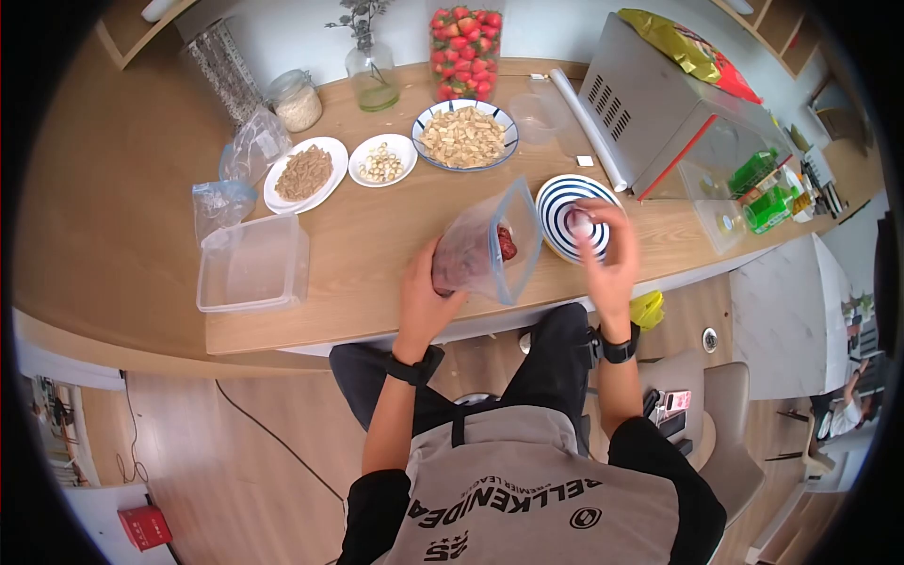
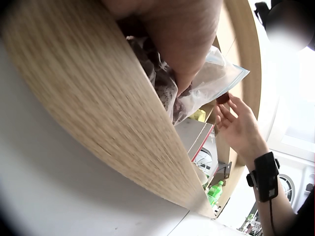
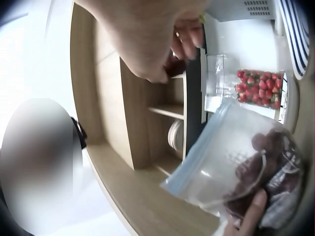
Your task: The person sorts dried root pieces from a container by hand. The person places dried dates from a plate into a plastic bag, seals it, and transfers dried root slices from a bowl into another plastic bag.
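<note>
My left hand grips a clear zip bag of dark red dates from below, near the table's front edge. The bag's blue-edged mouth gapes toward the right, with a wrinkled date showing inside it. My right hand is over the blue-and-white striped plate, blurred in the head view. Between its thumb and fingers it pinches one red date, also seen in the left wrist view at the fingertips, just beyond the bag's mouth.
Behind the bag stand a plate of brown strips, a plate of pale nuts and a bowl of dried slices. A strawberry container is at the back, a plastic box at left, a grey appliance at right.
</note>
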The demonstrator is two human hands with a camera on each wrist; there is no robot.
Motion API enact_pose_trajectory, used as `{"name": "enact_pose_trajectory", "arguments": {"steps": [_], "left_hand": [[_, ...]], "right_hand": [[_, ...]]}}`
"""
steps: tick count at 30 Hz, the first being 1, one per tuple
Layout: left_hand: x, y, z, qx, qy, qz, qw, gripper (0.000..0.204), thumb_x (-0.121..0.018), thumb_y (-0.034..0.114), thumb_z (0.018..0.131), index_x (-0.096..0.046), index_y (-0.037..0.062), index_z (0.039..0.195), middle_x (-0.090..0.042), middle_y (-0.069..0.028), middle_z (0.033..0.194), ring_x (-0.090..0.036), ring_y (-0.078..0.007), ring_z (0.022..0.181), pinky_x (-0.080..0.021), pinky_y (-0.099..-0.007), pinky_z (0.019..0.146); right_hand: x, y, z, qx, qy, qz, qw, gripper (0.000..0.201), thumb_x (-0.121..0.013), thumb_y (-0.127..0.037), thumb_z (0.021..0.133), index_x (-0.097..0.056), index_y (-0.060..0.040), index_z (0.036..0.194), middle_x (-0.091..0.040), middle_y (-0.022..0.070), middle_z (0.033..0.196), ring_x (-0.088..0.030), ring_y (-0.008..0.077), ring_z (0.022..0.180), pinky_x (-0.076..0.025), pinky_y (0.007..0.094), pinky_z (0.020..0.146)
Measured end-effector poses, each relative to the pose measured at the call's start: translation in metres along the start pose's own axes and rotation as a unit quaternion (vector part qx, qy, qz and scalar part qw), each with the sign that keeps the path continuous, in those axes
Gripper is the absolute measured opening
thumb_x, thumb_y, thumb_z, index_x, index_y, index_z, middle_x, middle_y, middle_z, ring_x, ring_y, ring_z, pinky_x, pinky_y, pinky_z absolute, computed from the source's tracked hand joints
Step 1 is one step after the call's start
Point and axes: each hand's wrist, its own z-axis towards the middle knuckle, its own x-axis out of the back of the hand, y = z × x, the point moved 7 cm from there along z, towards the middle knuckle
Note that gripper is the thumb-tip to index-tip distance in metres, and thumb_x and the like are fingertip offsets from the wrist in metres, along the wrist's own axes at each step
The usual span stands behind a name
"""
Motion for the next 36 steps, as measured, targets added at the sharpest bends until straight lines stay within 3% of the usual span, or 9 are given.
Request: {"name": "enact_pose_trajectory", "arguments": {"steps": [4, 11, 15, 16, 19, 20, 27, 34, 36], "left_hand": [[0.001, -0.001, -0.002, -0.001, 0.004, 0.020, 1.000, 0.076, -0.084, 0.014, 0.072, -0.053, -0.0002, 0.140, -0.066, -0.0244, 0.125, -0.063, -0.0444, 0.115, -0.050, -0.0485, 0.099], [-0.002, -0.008, -0.004, 0.018, -0.016, 0.012, 1.000, 0.079, -0.086, 0.015, 0.071, -0.052, -0.0012, 0.141, -0.065, -0.0240, 0.127, -0.062, -0.0441, 0.117, -0.050, -0.0481, 0.100], [-0.003, -0.011, -0.004, 0.057, -0.037, -0.013, 0.998, 0.086, -0.087, 0.014, 0.071, -0.048, -0.0029, 0.145, -0.062, -0.0248, 0.133, -0.060, -0.0404, 0.125, -0.048, -0.0468, 0.106], [-0.006, -0.009, -0.007, 0.048, -0.045, 0.000, 0.998, 0.086, -0.087, 0.014, 0.071, -0.048, -0.0029, 0.145, -0.062, -0.0248, 0.133, -0.060, -0.0404, 0.125, -0.048, -0.0468, 0.106], [-0.003, -0.001, -0.002, 0.009, -0.019, 0.018, 1.000, 0.094, -0.088, 0.014, 0.072, -0.041, -0.0041, 0.151, -0.055, -0.0261, 0.143, -0.054, -0.0374, 0.134, -0.044, -0.0455, 0.111], [-0.006, 0.001, -0.002, 0.007, -0.032, 0.011, 0.999, 0.095, -0.088, 0.014, 0.074, -0.037, -0.0040, 0.153, -0.052, -0.0259, 0.146, -0.052, -0.0364, 0.137, -0.043, -0.0446, 0.113], [-0.020, -0.011, 0.015, 0.071, -0.007, -0.231, 0.970, 0.087, -0.080, 0.004, 0.084, -0.032, -0.0011, 0.156, -0.048, -0.0185, 0.150, -0.050, -0.0288, 0.137, -0.043, -0.0424, 0.114], [0.014, 0.046, 0.051, 0.010, 0.038, -0.222, 0.974, 0.082, -0.076, 0.006, 0.090, -0.029, -0.0003, 0.156, -0.045, -0.0170, 0.151, -0.050, -0.0271, 0.137, -0.042, -0.0418, 0.114], [0.014, 0.026, 0.042, 0.029, 0.034, -0.218, 0.975, 0.080, -0.077, 0.008, 0.091, -0.030, -0.0011, 0.156, -0.046, -0.0175, 0.151, -0.050, -0.0276, 0.137, -0.042, -0.0419, 0.114]], "right_hand": [[-0.011, 0.000, -0.014, -0.049, 0.007, -0.044, 0.998, 0.010, -0.070, -0.002, 0.094, -0.069, 0.0012, 0.103, -0.071, 0.0143, 0.112, -0.067, 0.0243, 0.102, -0.052, 0.0348, 0.092], [-0.039, 0.004, -0.075, -0.181, -0.010, -0.028, 0.983, 0.015, -0.067, -0.008, 0.098, -0.068, 0.0022, 0.109, -0.070, 0.0130, 0.103, -0.066, 0.0222, 0.086, -0.052, 0.0324, 0.082], [-0.068, 0.002, -0.094, -0.226, -0.008, 0.058, 0.972, 0.035, -0.063, -0.008, 0.101, -0.057, 0.0029, 0.134, -0.063, 0.0167, 0.120, -0.065, 0.0255, 0.097, -0.051, 0.0350, 0.090], [-0.078, 0.006, -0.099, -0.239, -0.055, 0.096, 0.965, 0.049, -0.056, -0.010, 0.103, -0.043, 0.0048, 0.148, -0.053, 0.0237, 0.140, -0.058, 0.0351, 0.123, -0.044, 0.0411, 0.106], [-0.093, -0.003, -0.087, -0.133, -0.058, 0.005, 0.989, 0.055, -0.051, -0.013, 0.105, -0.034, 0.0070, 0.154, -0.040, 0.0301, 0.154, -0.039, 0.0450, 0.144, -0.030, 0.0473, 0.120], [-0.099, -0.001, -0.083, -0.158, -0.080, 0.064, 0.982, 0.060, -0.047, -0.015, 0.106, -0.026, 0.0075, 0.157, -0.024, 0.0339, 0.162, -0.020, 0.0505, 0.152, -0.017, 0.0507, 0.125], [-0.134, -0.007, -0.071, -0.110, -0.074, 0.027, 0.991, 0.061, -0.047, -0.018, 0.106, -0.027, 0.0053, 0.159, -0.018, 0.0357, 0.164, -0.017, 0.0536, 0.153, -0.017, 0.0548, 0.124], [-0.136, -0.041, -0.017, -0.044, -0.060, 0.085, 0.994, 0.057, -0.049, -0.019, 0.105, -0.035, 0.0053, 0.156, -0.023, 0.0336, 0.163, -0.019, 0.0510, 0.153, -0.019, 0.0544, 0.124], [-0.143, -0.025, -0.029, -0.065, -0.067, 0.087, 0.992, 0.057, -0.048, -0.020, 0.106, -0.035, 0.0055, 0.156, -0.023, 0.0334, 0.164, -0.019, 0.0509, 0.153, -0.019, 0.0545, 0.124]]}}
